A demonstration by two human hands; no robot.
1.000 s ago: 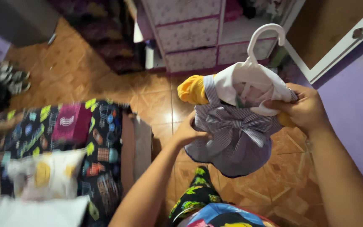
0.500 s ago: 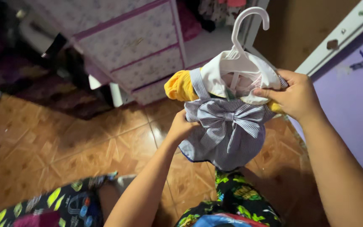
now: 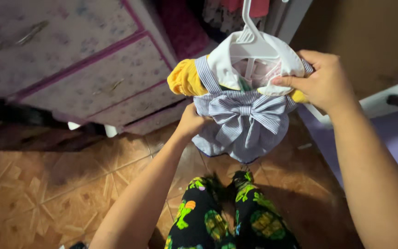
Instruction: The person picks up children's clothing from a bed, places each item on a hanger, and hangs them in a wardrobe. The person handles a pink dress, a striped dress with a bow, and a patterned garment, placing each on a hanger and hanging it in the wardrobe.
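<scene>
Overhead, both hands [image 3: 325, 85] gripping striped dress [image 3: 242, 122], white hanger [image 3: 249, 39], closed drawers [image 3: 84, 78]

1. I see one bearing surface below: a floor of glossy orange-brown tiles with a wood-grain pattern [image 3: 61, 184], laid square with pale grout lines.
2. A pale drawer cabinet with a small floral print and purple-pink trim [image 3: 84, 69] stands on the tiles at upper left; one short white foot [image 3: 110, 131] shows beneath its lower edge.
3. A dark mass [image 3: 19, 133] lies on the floor left of that foot; I cannot tell what it is.
4. My legs in black trousers printed with green and yellow figures [image 3: 222, 216] rise from the tiles at bottom centre; the feet are too dark to make out.
</scene>
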